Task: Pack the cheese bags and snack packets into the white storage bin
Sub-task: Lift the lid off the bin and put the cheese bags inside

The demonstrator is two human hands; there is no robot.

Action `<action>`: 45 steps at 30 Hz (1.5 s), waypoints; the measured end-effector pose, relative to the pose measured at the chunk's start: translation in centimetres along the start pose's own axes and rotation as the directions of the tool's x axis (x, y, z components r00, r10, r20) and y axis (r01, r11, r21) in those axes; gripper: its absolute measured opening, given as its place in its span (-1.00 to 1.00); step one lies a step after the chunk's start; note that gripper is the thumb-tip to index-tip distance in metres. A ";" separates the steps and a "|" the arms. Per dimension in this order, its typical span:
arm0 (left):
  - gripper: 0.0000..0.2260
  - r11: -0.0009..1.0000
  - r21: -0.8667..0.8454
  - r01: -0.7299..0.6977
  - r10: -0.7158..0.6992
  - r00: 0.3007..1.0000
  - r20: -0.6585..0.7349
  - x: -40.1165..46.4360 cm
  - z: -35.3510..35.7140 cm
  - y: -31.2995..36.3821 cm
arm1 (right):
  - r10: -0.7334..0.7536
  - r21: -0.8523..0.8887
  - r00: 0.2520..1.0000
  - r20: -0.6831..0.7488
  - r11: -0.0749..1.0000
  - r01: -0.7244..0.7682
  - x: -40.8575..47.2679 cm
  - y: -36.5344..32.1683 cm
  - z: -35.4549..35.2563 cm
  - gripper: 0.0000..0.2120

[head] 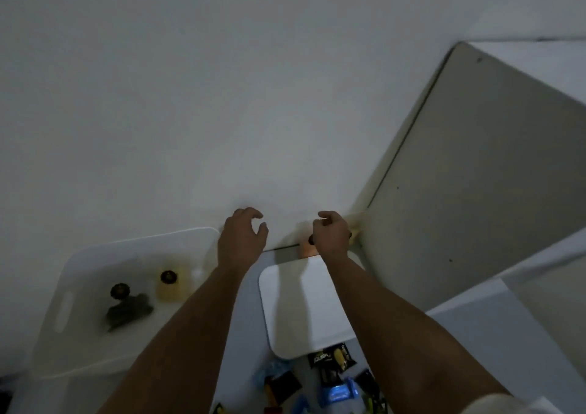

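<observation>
My left hand (pixel 242 236) is raised in front of the wall with its fingers loosely curved and nothing in it. Level with it, my right hand (pixel 331 232) has its fingers curled in, and I see nothing held. Below and between my forearms lies a white storage bin (pixel 301 302), seen from above as a rounded white rectangle. Dark snack packets (pixel 333 359) and blue bags (pixel 339 393) lie loose on the surface at the bottom of the view.
A second, translucent white bin (pixel 73 290) with a handle slot stands at the left and holds dark-capped bottles (pixel 168 283). A small brownish object (pixel 307 250) sits by the wall behind my right hand. A pale cabinet panel (pixel 475 175) rises at the right.
</observation>
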State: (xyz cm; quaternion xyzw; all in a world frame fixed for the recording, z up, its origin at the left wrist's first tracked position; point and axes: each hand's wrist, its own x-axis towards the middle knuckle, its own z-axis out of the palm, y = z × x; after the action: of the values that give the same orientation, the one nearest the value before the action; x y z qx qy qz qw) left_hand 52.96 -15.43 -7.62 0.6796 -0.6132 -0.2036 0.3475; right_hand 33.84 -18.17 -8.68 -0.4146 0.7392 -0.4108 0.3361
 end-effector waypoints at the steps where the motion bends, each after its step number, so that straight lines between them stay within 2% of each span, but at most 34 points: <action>1: -0.82 0.997 -0.046 0.057 -0.055 0.998 0.037 0.0 1.8 0.9 | 0.073 0.012 0.997 -0.020 0.997 -0.073 1.5 1.3 -1.4 -0.69; 4: -0.72 0.964 -0.106 0.245 -0.230 0.963 0.139 -0.1 7.1 2.5 | 0.230 -0.020 0.973 -0.031 0.973 -0.231 5.7 5.5 -4.2 -0.62; 8: -0.54 0.860 -0.132 0.493 -0.455 0.858 0.240 0.8 12.6 2.2 | 0.293 -0.156 0.953 0.074 0.948 -0.279 9.9 9.7 -5.0 -0.45; 11: -0.46 0.844 -0.090 0.529 -0.491 0.830 0.265 1.9 15.9 1.3 | 0.301 -0.139 0.944 0.133 0.949 -0.283 12.2 11.3 -4.8 -0.21; 14: -0.56 0.862 -0.084 0.500 -0.465 0.846 0.262 2.3 17.7 0.5 | 0.263 -0.127 0.945 0.193 0.962 -0.241 13.4 12.1 -4.6 -0.08; 17: -0.74 0.848 -0.135 0.513 -0.477 0.849 0.226 2.7 18.6 0.3 | 0.199 -0.097 0.963 0.183 0.978 -0.184 14.0 12.7 -4.1 -0.17; 19: -0.87 0.854 -0.131 0.504 -0.476 0.858 0.194 2.9 18.9 0.2 | 0.195 -0.085 0.967 0.163 0.979 -0.184 14.3 13.0 -3.8 -0.30; 23: -0.85 0.892 -0.081 0.445 -0.428 0.888 0.167 2.8 18.6 0.8 | 0.138 -0.094 0.980 0.146 0.988 -0.125 14.2 12.7 -4.0 -0.81; 24: -0.86 0.900 -0.070 0.430 -0.413 0.894 0.175 2.6 18.2 1.2 | 0.110 -0.098 0.983 0.146 0.990 -0.097 14.0 12.6 -4.1 -0.86; 28: -0.88 0.919 -0.105 0.379 -0.353 0.912 0.209 1.9 17.2 1.6 | 0.083 0.017 0.986 0.144 0.996 -0.086 13.1 11.5 -4.6 -0.87; 32: -0.90 0.887 -0.216 0.408 -0.350 0.899 0.264 1.2 15.7 2.4 | 0.023 0.203 0.967 0.253 0.976 -0.076 10.9 9.8 -4.3 -0.66; 34: -0.93 0.868 -0.237 0.436 -0.353 0.878 0.323 0.2 14.7 3.1 | -0.011 0.204 0.968 0.253 0.978 -0.042 9.7 9.4 -4.2 -0.69; 36: -0.96 0.835 -0.277 0.476 -0.383 0.863 0.328 -0.6 13.9 3.3 | -0.063 0.138 0.977 0.206 0.990 0.034 8.4 9.0 -4.2 -0.85; 38: -0.99 0.815 -0.320 0.484 -0.391 0.866 0.313 -1.4 12.7 3.3 | -0.090 0.090 0.986 0.141 0.993 0.078 6.9 8.4 -4.5 -0.83; 42: -0.87 0.843 -0.372 0.388 -0.314 0.917 0.245 -2.4 8.0 4.7 | -0.113 0.094 0.990 0.084 0.990 0.105 4.0 5.5 -5.2 -0.90; 45: -0.86 0.878 -0.352 0.326 -0.290 0.945 0.153 -2.1 3.2 4.4 | -0.157 0.104 0.984 0.086 0.984 0.148 1.4 1.9 -5.0 -0.82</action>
State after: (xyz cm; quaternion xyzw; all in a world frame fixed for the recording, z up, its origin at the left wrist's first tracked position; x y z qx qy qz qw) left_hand 47.30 -14.17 -6.90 0.6795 -0.4633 -0.4012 0.4033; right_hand 28.43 -17.15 -8.38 -0.4721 0.6678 -0.4508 0.3577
